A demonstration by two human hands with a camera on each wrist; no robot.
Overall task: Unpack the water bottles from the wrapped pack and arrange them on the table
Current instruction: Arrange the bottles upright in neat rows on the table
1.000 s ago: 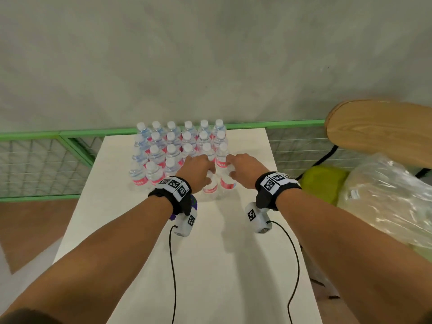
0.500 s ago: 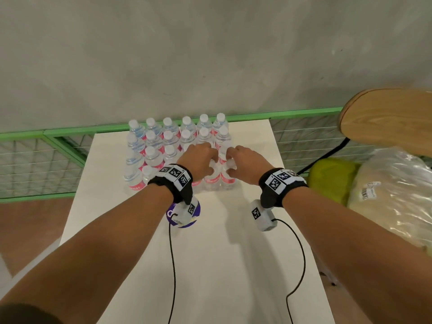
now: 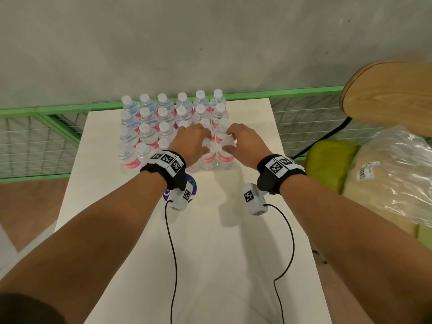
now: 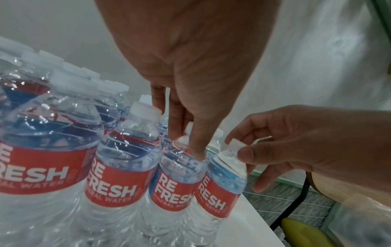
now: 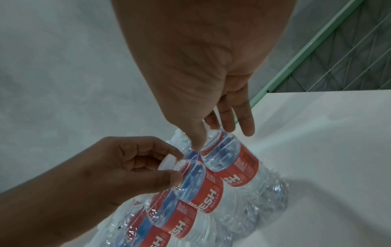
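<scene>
Several clear water bottles (image 3: 149, 134) with red labels and white caps stand in rows at the far end of the white table (image 3: 210, 253). My left hand (image 3: 198, 141) pinches the neck of the front-row bottle second from the right (image 3: 208, 159), also seen in the left wrist view (image 4: 180, 175). My right hand (image 3: 230, 140) pinches the cap of the front right corner bottle (image 3: 225, 157), which shows in the right wrist view (image 5: 230, 158). Both bottles stand on the table. I cannot tell whether wrap still surrounds them.
A green wire-mesh fence (image 3: 35, 136) runs behind and beside the table. On the right lie a round wooden board (image 3: 388, 97), a clear plastic bag (image 3: 392, 178) and a yellow-green cushion (image 3: 327, 160). A purple sticker (image 3: 192, 188) sits under my left wrist. Cables trail towards me.
Both hands stay on the same two front bottles, and their fingers have settled closer round the necks. The head view has shifted slightly.
</scene>
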